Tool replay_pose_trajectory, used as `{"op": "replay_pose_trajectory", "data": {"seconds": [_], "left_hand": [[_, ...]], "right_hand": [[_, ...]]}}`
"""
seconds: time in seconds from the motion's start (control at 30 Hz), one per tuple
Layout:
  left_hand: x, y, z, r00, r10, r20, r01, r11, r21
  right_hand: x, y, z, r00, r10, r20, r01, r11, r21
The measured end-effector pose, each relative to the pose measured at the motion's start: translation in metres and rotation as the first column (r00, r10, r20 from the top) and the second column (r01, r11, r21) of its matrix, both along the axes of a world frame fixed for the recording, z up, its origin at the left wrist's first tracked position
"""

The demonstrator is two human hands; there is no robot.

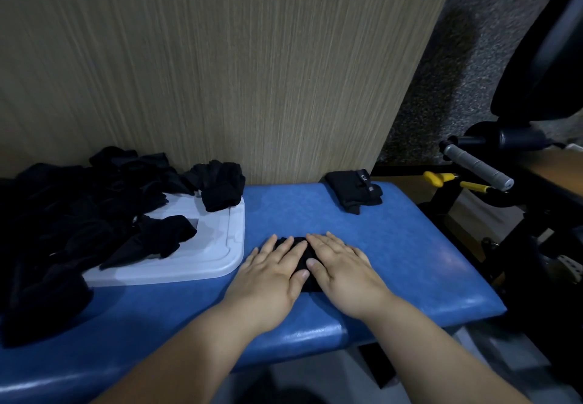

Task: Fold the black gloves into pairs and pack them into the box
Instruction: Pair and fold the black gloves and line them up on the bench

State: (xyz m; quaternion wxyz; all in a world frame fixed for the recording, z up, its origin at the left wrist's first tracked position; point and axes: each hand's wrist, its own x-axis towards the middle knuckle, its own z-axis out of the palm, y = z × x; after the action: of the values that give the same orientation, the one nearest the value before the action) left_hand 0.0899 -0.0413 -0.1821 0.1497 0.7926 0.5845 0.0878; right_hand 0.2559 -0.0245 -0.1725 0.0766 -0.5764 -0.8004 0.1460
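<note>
A black glove (302, 257) lies flat on the blue padded bench (394, 255), mostly covered by my hands. My left hand (273, 274) presses on its left part with straight fingers. My right hand (339, 269) lies flat on its right part, thumbs nearly touching. A folded black glove pair (355, 190) rests at the bench's far edge. A big heap of loose black gloves (72, 211) spreads over the left side. Part of the heap lies on a white plastic box lid (220, 246).
A wood-grain panel (220, 66) stands upright behind the bench. To the right is black exercise equipment with a grey-gripped handle (476, 167) and yellow knobs (437, 179). The bench drops off at the near and right edges.
</note>
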Motion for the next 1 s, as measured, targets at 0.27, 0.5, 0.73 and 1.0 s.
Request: {"op": "replay_pose_trajectory", "data": {"seconds": [0.27, 0.5, 0.73, 1.0], "left_hand": [[-0.001, -0.002, 0.001, 0.995, 0.051, 0.091, -0.055, 0.998, 0.044], [-0.012, -0.017, 0.009, 0.934, 0.293, 0.206, -0.335, 0.918, 0.212], [-0.009, -0.016, 0.011, 0.882, 0.402, 0.247, -0.408, 0.912, -0.026], [0.011, -0.006, 0.027, 0.746, 0.461, 0.480, -0.414, 0.886, -0.206]], "right_hand": [[-0.004, -0.002, 0.010, 0.998, -0.060, 0.015, 0.061, 0.998, -0.010], [-0.006, -0.006, 0.024, 0.975, -0.221, -0.003, 0.221, 0.975, 0.032], [-0.008, -0.003, 0.019, 0.939, -0.334, -0.083, 0.330, 0.942, -0.060], [-0.010, 0.001, 0.022, 0.817, -0.418, -0.397, 0.363, 0.908, -0.209]]}}
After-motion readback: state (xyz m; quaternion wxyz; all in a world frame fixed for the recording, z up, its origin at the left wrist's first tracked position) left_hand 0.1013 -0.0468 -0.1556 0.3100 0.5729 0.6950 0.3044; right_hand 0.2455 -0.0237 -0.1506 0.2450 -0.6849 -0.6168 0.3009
